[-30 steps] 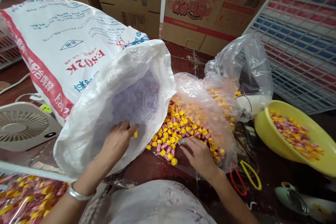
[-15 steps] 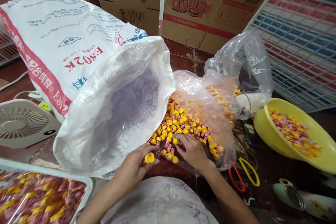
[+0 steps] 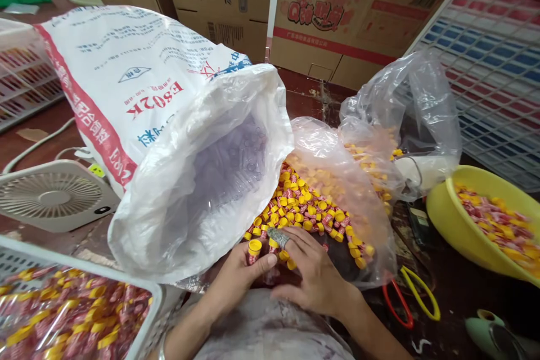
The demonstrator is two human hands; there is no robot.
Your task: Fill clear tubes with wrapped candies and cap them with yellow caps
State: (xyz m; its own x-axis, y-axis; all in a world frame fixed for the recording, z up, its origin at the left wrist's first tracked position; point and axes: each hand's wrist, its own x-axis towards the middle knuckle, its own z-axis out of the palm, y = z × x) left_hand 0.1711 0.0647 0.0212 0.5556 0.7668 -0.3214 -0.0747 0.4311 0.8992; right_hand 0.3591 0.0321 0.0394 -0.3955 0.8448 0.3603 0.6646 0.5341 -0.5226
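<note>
My left hand (image 3: 236,273) is closed on a small yellow cap (image 3: 255,247) with a red-and-white printed piece below it, its cup side turned up. Close on the right is my right hand (image 3: 318,273), fingers stretched out and apart over the near edge of the pile, with grey tape around one finger. Another capped piece (image 3: 273,243) stands by the taped fingertip; whether they touch I cannot tell. The pile of yellow-capped pieces (image 3: 301,202) spills from a clear plastic bag (image 3: 358,180). Left of it, a large white sack (image 3: 139,225) gapes open, with clear tube-like pieces inside.
A white basket (image 3: 156,292) of capped tubes stands at lower left, below a small fan (image 3: 54,194). On the right are a yellow basin (image 3: 442,208), red scissors-like handles (image 3: 399,306) and a yellow loop (image 3: 422,292). Cardboard boxes (image 3: 312,50) line the back.
My right hand has drawn back from the pile toward my left hand. My left hand has turned the cap more upright. The view has swung a little left.
</note>
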